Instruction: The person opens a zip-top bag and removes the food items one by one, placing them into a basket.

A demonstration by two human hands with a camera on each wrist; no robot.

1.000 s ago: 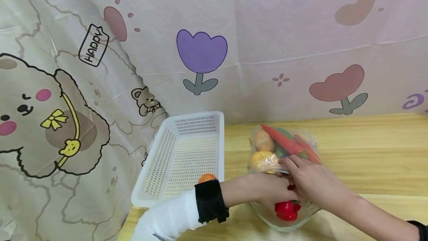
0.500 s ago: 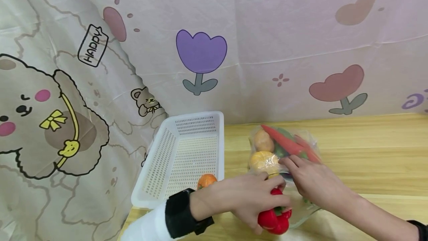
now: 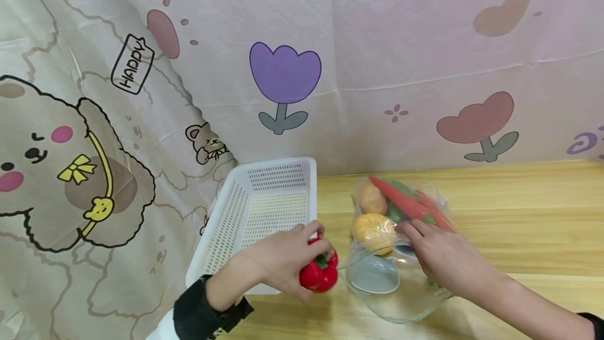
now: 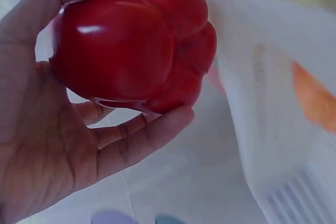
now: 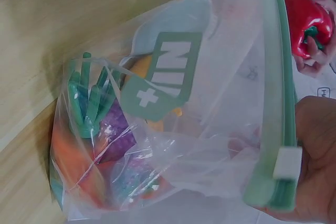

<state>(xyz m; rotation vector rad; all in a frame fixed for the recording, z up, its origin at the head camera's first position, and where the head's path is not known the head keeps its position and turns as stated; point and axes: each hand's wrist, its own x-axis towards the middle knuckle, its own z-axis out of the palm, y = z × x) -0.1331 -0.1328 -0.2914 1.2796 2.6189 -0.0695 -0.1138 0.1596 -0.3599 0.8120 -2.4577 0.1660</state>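
A red bell pepper (image 3: 319,275) is gripped by my left hand (image 3: 280,258), beside the right side of the white basket (image 3: 312,188). In the left wrist view the thumb and fingers curl round the pepper (image 4: 121,45). My right hand (image 3: 445,256) holds the edge of a clear zip bag (image 5: 226,114), next to its green zip strip (image 5: 286,98) and white slider (image 5: 287,162). Inside the bag lie a yellow pumpkin (image 3: 374,230), a brown round item (image 3: 372,198), long red pieces (image 3: 401,198), something purple and green parts. The bag's mouth gapes toward me.
The basket has perforated walls and stands left of the bag on a wooden table (image 3: 519,209). An orange item (image 4: 317,98) shows in the basket in the left wrist view. Behind the table hangs a patterned cloth (image 3: 377,41).
My left hand has drawn the red bell pepper out of the bag and carried it left to the basket's side. The right hand has stayed in place on the bag.
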